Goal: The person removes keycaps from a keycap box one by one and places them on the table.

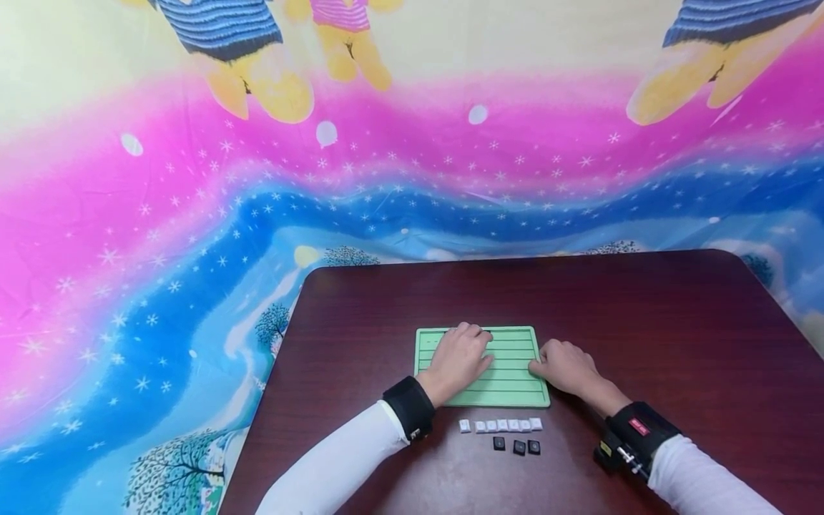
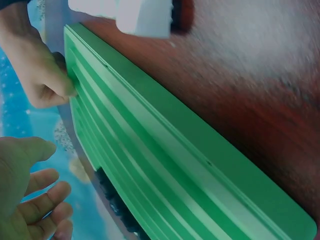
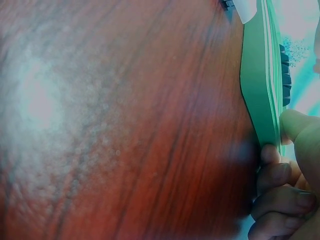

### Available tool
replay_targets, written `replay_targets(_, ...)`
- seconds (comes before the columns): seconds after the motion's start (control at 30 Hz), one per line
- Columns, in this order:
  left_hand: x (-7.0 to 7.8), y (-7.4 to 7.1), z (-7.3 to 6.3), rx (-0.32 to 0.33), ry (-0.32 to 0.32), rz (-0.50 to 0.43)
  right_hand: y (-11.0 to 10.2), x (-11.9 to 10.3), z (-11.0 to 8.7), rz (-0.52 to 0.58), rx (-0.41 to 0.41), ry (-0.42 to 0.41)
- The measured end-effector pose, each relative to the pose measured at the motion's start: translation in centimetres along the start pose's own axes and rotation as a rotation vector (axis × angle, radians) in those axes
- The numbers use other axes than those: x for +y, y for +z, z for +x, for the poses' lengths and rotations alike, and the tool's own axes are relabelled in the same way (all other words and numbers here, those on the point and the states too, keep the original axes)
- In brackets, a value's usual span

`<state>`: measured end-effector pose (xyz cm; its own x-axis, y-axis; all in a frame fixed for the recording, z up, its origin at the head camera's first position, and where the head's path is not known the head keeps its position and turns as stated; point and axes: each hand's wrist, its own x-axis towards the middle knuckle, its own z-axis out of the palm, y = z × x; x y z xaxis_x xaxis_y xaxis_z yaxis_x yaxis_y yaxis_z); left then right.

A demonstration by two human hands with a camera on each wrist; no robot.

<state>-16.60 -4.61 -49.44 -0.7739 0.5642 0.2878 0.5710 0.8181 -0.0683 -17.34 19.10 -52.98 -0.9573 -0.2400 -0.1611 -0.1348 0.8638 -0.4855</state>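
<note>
A light green tray (image 1: 508, 375) with parallel ridges lies on the table. My right hand (image 1: 569, 365) grips its right edge, thumb on the rim and fingers curled against the side, as the right wrist view shows. Above the tray's left and middle part is my left hand (image 1: 458, 357), its fingers loosely bent with nothing between them. It hides part of the tray in the head view. Along the tray's far slot, a row of black keycaps (image 2: 117, 202) shows in the left wrist view.
On the dark red-brown table (image 1: 360, 329), in front of the tray, sits a row of several white keycaps (image 1: 513, 425). Three black keycaps (image 1: 518, 448) lie nearer to me. A colourful printed cloth (image 1: 412, 157) hangs behind the table.
</note>
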Motion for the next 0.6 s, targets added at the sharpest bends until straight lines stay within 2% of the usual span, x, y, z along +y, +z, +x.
replay_targets(0.3, -1.0, 1.3, 0.5, -0.055, -0.022, 0.037, 0.1, 0.0, 0.0, -0.015, 0.004, -0.005)
replay_targets(0.6, -1.7, 1.8, 2.1, -0.088, -0.072, 0.045, 0.1, 0.0, 0.0, -0.013, 0.008, -0.012)
